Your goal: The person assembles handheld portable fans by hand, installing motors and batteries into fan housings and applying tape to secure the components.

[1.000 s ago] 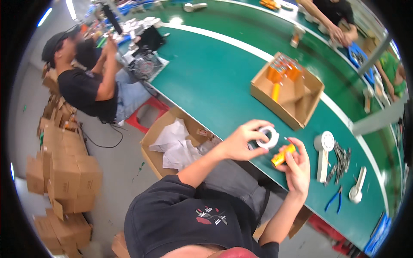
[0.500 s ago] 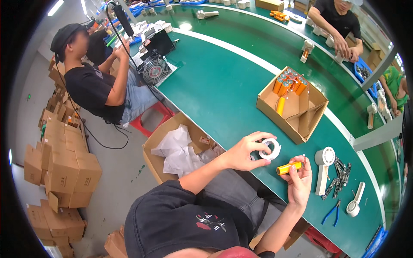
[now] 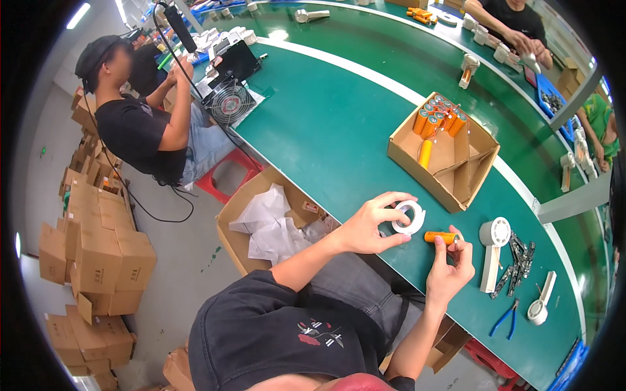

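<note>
My left hand (image 3: 373,225) curls around a roll of white tape (image 3: 417,220), thumb below and fingers over its upper side. Just to the right, my right hand (image 3: 451,264) pinches an orange cylindrical battery (image 3: 441,237) between thumb and fingers, lying roughly level over the green bench (image 3: 326,143). Roll and battery are close together but apart. Beyond them stands a cardboard box (image 3: 450,191) with dividers; several orange batteries (image 3: 438,117) with wires stand in one compartment, and a yellow one (image 3: 425,154) leans there.
Right of my hand lie a white handheld fan (image 3: 489,267), dark circuit strips (image 3: 520,264), blue-handled pliers (image 3: 503,320) and a smaller white fan part (image 3: 538,311). A carton (image 3: 238,244) with white plastic sits at the bench's near edge. Co-workers sit left and across.
My right hand has turned the battery to lie more level and shifted it slightly up. The tape roll stays in my left hand. Across the bench, a co-worker's hands have moved.
</note>
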Demonstrator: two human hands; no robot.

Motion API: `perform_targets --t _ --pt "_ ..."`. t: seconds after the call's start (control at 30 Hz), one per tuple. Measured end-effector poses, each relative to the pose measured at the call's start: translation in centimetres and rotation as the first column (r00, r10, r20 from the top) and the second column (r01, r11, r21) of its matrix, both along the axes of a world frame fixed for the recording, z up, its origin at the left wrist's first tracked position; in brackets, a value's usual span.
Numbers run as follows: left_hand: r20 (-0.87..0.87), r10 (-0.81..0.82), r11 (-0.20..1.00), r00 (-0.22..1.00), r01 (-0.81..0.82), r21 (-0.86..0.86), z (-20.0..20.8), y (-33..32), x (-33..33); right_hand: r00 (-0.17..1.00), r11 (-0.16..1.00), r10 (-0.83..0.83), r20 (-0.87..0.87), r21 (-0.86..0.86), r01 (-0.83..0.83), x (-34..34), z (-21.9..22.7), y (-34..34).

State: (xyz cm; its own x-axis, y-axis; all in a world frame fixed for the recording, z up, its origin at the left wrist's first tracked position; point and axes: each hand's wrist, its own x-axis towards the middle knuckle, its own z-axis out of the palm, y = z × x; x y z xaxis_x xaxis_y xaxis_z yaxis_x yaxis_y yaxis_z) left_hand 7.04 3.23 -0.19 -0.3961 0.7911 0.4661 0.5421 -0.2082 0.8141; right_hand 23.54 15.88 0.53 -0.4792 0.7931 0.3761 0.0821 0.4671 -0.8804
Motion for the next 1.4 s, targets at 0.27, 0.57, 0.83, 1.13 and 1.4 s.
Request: perform_targets --t 0.27,0.57,0.83,1.13,1.4 --pt "0.009 -0.011 1.000 1.000 0.011 -0.005 0.3 0.8 0.3 1.000 0.993 -0.026 0.013 0.113 0.024 0.0 -0.1 -0.5" --pt "-0.026 0.004 1.000 1.000 -0.004 -0.027 0.3 0.0 0.6 0.987 0.997 -0.003 -0.159 -0.082 -0.010 0.0 -1.2 -1.0" --pt "-0.140 -0.001 1.000 0.990 -0.002 -0.022 0.8 1.1 -0.1 0.951 0.764 0.128 -0.280 -0.584 -0.274 0.2 0.9 0.7" --pt "-0.086 -0.077 0.996 0.993 0.072 -0.055 0.5 0.9 0.3 0.954 0.693 0.230 -0.194 -0.655 -0.301 0.7 1.6 1.2" --pt "-0.082 -0.090 0.995 0.993 0.087 -0.042 0.5 0.4 0.3 0.943 0.702 0.292 -0.161 -0.634 -0.325 0.7 1.5 0.6"
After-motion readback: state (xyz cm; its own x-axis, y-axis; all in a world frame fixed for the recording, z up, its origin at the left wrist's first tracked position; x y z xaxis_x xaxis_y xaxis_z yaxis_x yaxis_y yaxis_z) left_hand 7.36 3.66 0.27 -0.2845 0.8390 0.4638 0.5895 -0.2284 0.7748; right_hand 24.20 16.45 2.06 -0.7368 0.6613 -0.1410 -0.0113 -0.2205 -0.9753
